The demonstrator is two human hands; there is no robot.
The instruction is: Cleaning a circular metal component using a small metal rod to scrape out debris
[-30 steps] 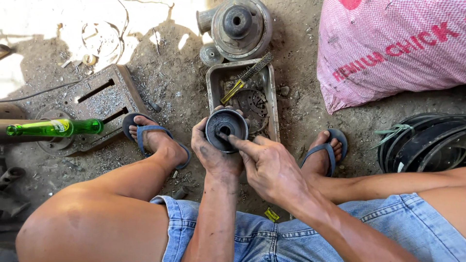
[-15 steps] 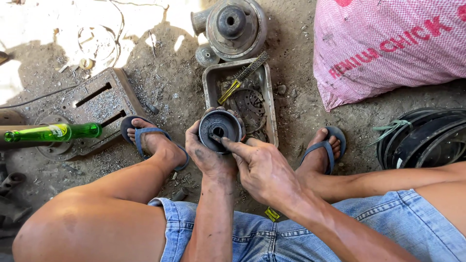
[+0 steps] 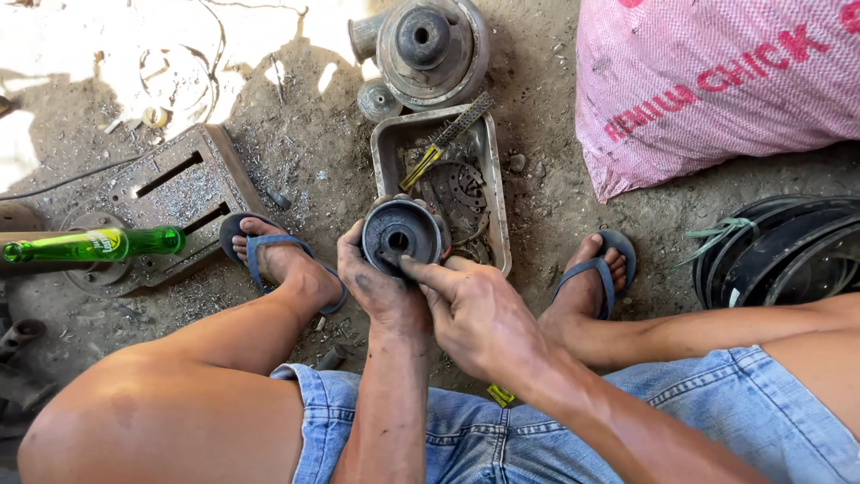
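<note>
A dark, greasy round metal part with a central hole is held up just above the near end of a grey metal tray. My left hand grips the part from below and on its left side. My right hand rests against its lower right, index finger pointing onto the face near the hole. Both hands are smeared with grime. I squat on dirt ground, feet in blue sandals either side.
The tray holds a yellow-handled wire brush and a toothed disc. A large round metal housing lies beyond it. A green glass bottle lies left on a metal base. A pink sack and black rings are right.
The round part and both hands stay together in front of the tray; my right index finger has shifted slightly across the part's face. The view has drifted a little.
</note>
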